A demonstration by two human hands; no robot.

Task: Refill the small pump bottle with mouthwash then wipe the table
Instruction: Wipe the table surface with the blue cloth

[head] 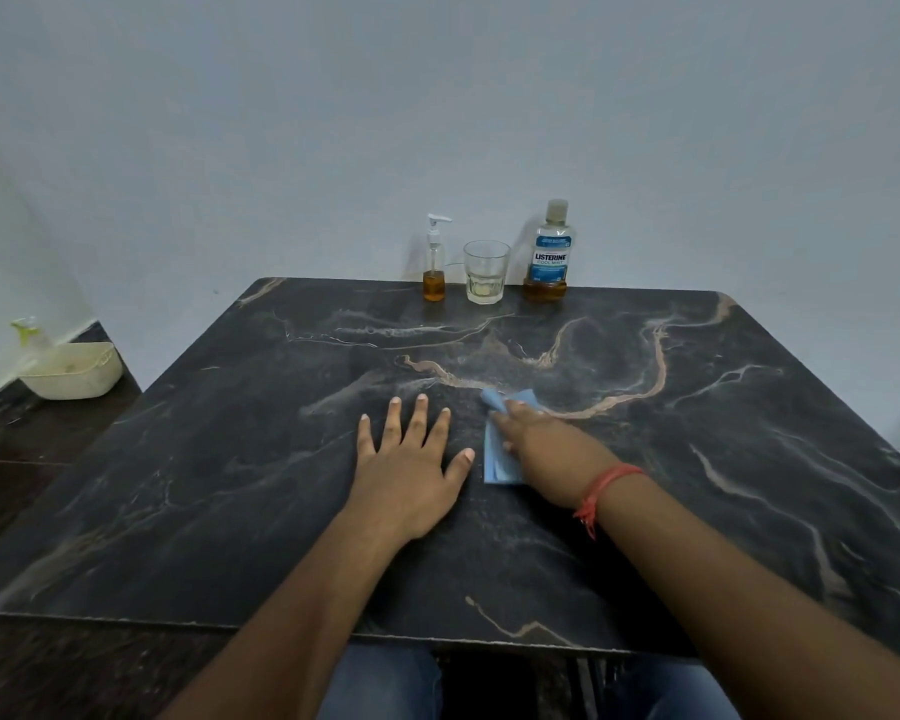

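On the floor at far left sits a cream plastic basket with a spray bottle blurred behind it. A dark marble-patterned desk fills most of the view, seen from above by a seated person. The left hand lies flat on the desk near its middle, palm down, fingers straight and spread, its grip wide and holding nothing. Just beside it to the right, the right hand presses a folded light blue cloth against the desk, fingers laid over the cloth; an orange thread band circles that wrist. Along the far edge, against a pale wall, stand three things in a row: a small pump bottle with amber liquid in its lower part, a clear drinking glass, and a Listerine mouthwash bottle with its cap on and little amber liquid at the bottom.
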